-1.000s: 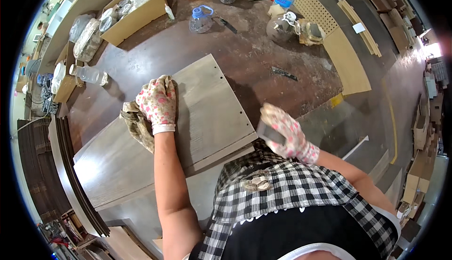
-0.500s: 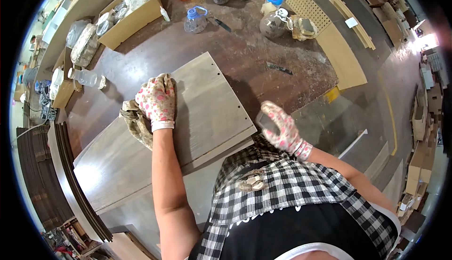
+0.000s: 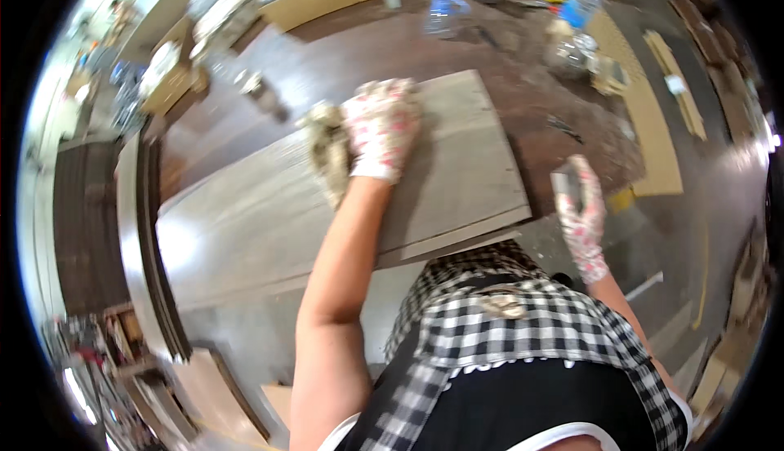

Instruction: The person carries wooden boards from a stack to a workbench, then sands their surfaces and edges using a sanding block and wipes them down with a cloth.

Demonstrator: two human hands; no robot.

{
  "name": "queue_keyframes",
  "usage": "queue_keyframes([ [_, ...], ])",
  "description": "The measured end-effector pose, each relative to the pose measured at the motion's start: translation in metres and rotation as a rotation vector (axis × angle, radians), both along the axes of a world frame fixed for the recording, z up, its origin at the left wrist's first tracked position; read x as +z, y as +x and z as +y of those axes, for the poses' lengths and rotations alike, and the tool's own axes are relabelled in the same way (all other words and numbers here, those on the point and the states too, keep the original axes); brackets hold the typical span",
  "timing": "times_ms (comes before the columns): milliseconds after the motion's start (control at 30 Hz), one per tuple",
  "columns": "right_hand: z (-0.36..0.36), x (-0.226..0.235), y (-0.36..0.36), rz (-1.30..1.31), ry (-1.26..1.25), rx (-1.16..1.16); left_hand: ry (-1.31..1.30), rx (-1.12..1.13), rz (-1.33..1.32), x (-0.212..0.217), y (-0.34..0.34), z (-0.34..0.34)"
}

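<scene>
Wood-grain grey panels lie stacked on the brown worktable in front of me. My left hand, in a white glove with pink spots, is closed on a dirty beige rag on the top panel. Part of the rag trails out to the left of the hand; its bunched part is hidden beneath the glove. Beyond the right end of the panels, my right hand, gloved alike, grips a small flat grey block in the air. Motion blurs both gloves somewhat.
Bottles, including a blue-capped one, and a clear jug stand along the far side. A cardboard box of wrapped items sits at far left. Upright dark boards stand left of the panels. A cardboard strip borders the table's right.
The whole view has swung, so the table things sit further right. My left hand with the rag has moved rightward along the panel. My right hand has turned more upright, still holding the block.
</scene>
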State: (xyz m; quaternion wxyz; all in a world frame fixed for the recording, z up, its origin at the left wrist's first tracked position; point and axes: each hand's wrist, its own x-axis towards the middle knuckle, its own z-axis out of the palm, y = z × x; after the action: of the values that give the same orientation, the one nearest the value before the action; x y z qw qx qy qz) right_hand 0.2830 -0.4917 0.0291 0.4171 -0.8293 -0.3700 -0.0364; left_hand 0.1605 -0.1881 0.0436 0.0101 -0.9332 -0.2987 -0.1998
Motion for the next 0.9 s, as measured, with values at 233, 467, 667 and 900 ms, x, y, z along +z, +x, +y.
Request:
queue_keyframes([
  [233, 0.055, 0.041, -0.022, -0.004, 0.119, 0.417, -0.159, -0.304, 0.107, 0.028, -0.065, -0.074],
  [467, 0.099, 0.045, 0.003, 0.017, 0.107, 0.423, -0.145, 0.135, 0.085, 0.031, -0.222, -0.138],
  [667, 0.118, 0.033, 0.016, 0.056, 0.032, 0.442, 0.028, 0.311, 0.032, -0.009, -0.234, -0.165],
  [900, 0.114, 0.033, 0.016, -0.076, -0.046, 0.439, -0.143, 0.329, -0.106, -0.015, -0.258, -0.162],
])
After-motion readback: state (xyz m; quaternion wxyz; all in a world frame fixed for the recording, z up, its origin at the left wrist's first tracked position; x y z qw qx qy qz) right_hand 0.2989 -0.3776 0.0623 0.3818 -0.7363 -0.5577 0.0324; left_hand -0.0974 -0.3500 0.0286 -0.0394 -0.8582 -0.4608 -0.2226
